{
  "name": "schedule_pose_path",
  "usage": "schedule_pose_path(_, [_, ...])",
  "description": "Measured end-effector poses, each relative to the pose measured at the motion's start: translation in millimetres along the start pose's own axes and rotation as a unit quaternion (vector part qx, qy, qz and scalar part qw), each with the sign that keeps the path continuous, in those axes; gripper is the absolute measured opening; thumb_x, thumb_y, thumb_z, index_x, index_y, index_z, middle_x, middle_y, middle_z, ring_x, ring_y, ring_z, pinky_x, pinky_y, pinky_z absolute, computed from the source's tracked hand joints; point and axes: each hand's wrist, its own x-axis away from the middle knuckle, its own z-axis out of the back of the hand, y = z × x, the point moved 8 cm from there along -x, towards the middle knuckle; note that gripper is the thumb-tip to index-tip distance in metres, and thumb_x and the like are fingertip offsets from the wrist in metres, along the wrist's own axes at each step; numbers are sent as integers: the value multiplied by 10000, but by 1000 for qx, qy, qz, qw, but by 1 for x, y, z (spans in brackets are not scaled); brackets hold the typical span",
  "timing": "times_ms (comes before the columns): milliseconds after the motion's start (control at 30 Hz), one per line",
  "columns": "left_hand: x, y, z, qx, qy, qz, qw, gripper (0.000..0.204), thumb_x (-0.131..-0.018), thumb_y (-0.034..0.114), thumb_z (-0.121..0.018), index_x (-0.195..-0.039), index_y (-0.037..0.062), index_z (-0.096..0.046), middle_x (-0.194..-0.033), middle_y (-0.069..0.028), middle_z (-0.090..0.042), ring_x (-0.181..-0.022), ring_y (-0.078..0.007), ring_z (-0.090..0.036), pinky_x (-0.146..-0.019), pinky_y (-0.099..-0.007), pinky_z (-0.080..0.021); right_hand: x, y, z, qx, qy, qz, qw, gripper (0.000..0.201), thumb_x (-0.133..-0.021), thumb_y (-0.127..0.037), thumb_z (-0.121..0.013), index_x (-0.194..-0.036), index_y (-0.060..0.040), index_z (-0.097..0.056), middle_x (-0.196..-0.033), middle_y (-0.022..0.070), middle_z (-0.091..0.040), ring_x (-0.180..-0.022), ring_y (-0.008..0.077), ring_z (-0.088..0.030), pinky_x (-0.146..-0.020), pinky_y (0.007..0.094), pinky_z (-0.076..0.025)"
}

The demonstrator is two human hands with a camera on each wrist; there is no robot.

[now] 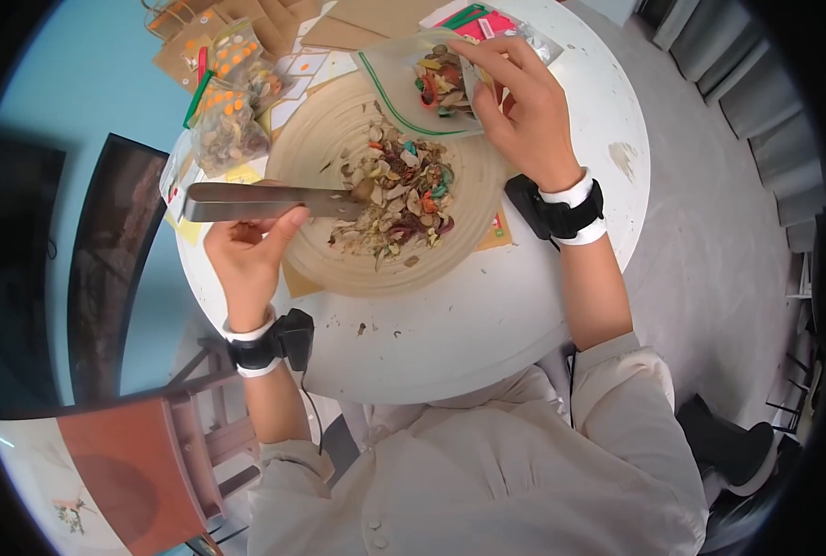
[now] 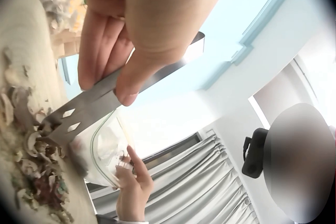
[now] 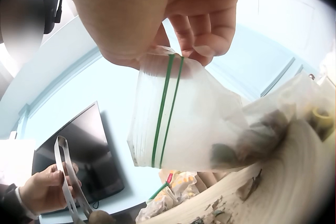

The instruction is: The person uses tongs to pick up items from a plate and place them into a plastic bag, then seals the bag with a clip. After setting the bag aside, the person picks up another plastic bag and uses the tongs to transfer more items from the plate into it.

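My left hand (image 1: 246, 269) holds metal tongs (image 1: 264, 198) between thumb and fingers, level over the left side of a wide round wooden plate (image 1: 311, 255). Their slotted tips reach into a heap of potpourri (image 1: 403, 199), made of dried petals, slices and coloured bits. A round brownish piece (image 3: 101, 217) shows at the tong tips in the right wrist view. With thumb and fingers, my right hand (image 1: 535, 116) pinches the edge of a clear zip bag (image 3: 194, 113) with a green seal line. The bag leans over the plate's far right, some potpourri inside it.
Filled zip bags (image 1: 227, 130) with orange dots stand at the table's far left, beside brown paper bags (image 1: 269, 23). A pink packet (image 1: 487, 23) lies at the back. Small crumbs dot the white table (image 1: 413, 338) near its front edge.
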Motion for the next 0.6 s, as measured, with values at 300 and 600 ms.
schedule_pose_path(300, [-54,63,-34,89,41,-128,987,291,-770,-35,-795,-1014,-60,-639,-922,-104,-709,-803,-124,-673,-732,-222,-537,-2,0,4,9,3,-4,1000,432,-791,23,-564,-1173,-146,-676,-943,35,-589,-615,187,-572,-566,301,-472])
schedule_pose_path(600, [-71,56,-72,144,0,-140,980,298,-777,-62,-776,-1031,-68,-620,-1014,-135,-689,-942,-167,-675,-831,-268,-552,0,1,5,10,16,6,1000,437,-782,29,-569,-1167,-146,-680,-954,34,-592,-609,185,-570,-555,297,-468])
